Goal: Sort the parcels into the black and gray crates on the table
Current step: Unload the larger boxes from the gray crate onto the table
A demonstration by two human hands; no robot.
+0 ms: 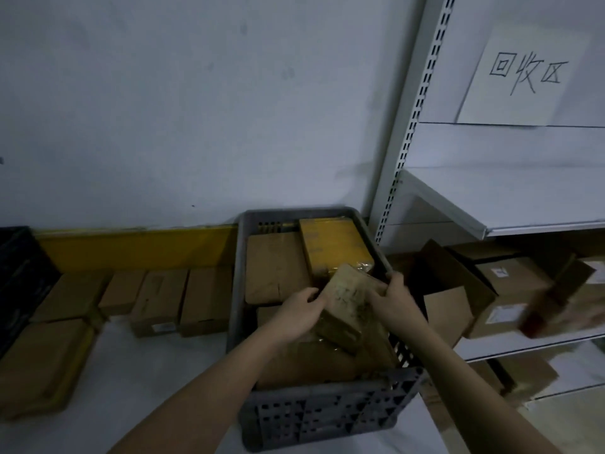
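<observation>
Gripping a small brown cardboard parcel (pixel 343 301) from both sides, the left hand (pixel 302 311) and right hand (pixel 391 298) held it tilted above the gray perforated plastic crate (pixel 322 412).

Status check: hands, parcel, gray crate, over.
Left hand and right hand both grip small tan cardboard parcel. Parcel tilted above gray plastic crate. Crate crowded with brown boxes.

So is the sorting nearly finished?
Not yet. The gray crate already holds several parcels. Both hands, left and right, grip a small parcel over it. A row of boxes still waits on the table.
</observation>
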